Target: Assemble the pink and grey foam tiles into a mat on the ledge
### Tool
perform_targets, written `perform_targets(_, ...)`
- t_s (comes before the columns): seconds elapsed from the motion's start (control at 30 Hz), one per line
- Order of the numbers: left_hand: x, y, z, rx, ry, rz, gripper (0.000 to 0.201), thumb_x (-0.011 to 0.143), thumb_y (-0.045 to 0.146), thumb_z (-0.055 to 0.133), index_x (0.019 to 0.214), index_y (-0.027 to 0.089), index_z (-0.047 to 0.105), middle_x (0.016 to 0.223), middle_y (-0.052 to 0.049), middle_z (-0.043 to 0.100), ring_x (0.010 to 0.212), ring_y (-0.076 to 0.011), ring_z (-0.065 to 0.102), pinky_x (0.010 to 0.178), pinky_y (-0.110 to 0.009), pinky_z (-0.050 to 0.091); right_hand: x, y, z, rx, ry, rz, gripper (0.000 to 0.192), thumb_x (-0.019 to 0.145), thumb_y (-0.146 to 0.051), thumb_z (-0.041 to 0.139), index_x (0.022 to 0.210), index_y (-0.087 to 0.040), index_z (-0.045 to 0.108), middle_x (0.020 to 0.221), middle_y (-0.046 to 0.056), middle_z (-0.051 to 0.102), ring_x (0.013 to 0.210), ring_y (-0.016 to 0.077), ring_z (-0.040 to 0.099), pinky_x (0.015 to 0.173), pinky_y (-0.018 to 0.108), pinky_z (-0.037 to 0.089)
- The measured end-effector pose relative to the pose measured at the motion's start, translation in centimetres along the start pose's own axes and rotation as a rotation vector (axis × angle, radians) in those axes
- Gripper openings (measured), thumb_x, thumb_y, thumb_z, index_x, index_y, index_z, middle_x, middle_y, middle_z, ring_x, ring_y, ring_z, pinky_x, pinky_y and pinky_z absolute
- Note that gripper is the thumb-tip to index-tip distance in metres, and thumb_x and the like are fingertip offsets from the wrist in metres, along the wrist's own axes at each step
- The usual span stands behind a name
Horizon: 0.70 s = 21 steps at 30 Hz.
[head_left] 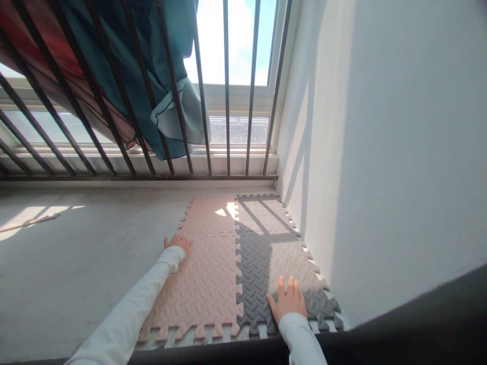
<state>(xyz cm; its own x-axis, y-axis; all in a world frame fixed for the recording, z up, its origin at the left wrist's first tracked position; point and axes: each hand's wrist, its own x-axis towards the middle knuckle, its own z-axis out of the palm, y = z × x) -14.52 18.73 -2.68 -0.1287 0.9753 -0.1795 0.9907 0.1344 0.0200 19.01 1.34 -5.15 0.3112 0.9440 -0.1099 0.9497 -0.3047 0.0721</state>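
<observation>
1. So, far left it's just bare concrete floor (68, 263), with barred window (228, 101) and hanging teal cloth (152, 76) up top
2. left hand (178, 242) lies flat, fingers loosely spread, on the outer edge of the pink foam mat (205, 274)
3. grey foam mat (266, 243) is locked alongside, long axis running toward the window
4. right hand (289, 301) presses open-palmed on its near end, closer to the white wall (380, 152)

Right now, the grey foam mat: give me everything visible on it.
The grey foam mat is two interlocking tiles with a raised diamond-tread texture and toothed puzzle edges. It lies flat on the concrete floor, close along the white wall, locked to the pink mat on its left. Bar shadows cross its far end. The right hand rests flat on its near end.
</observation>
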Motion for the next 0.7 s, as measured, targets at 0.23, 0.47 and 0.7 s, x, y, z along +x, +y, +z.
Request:
perform_targets(0.23,4.4,10.9,0.1,0.024,-0.006,0.289,0.050,0.081,0.040,0.033,0.128,0.023,0.036,0.138,-0.005,0.032,0.126,-0.0211,0.027,0.105,-0.047,0.011,0.3,0.0,0.8,0.026,0.037,0.001,0.060,0.074,-0.042,0.046,0.125,-0.011,0.042,0.132,0.020,0.035,0.121,0.0322,0.031,0.095,0.046,0.027)
perform_targets(0.47,9.7,19.0,0.4,-0.032,0.010,0.388,0.052,0.080,0.037,0.037,0.130,0.024,0.032,0.142,-0.004,0.022,0.129,-0.0220,0.018,0.105,-0.047,0.013,1.0,-0.4,1.1,-0.030,0.023,-0.002,0.059,0.066,-0.035,0.055,0.119,-0.009,0.048,0.126,0.025,0.041,0.116,0.0369,0.037,0.090,0.051,0.031)
perform_targets(0.7,13.4,20.3,0.7,-0.137,0.002,0.354,0.049,0.078,0.041,0.042,0.126,0.028,0.038,0.140,-0.001,0.028,0.128,-0.0230,0.023,0.104,-0.048,0.016,1.9,-0.9,1.9,-0.082,-0.017,0.028,0.057,0.059,-0.034,0.065,0.112,-0.016,0.055,0.123,0.024,0.045,0.115,0.0383,0.038,0.081,0.053,0.037)
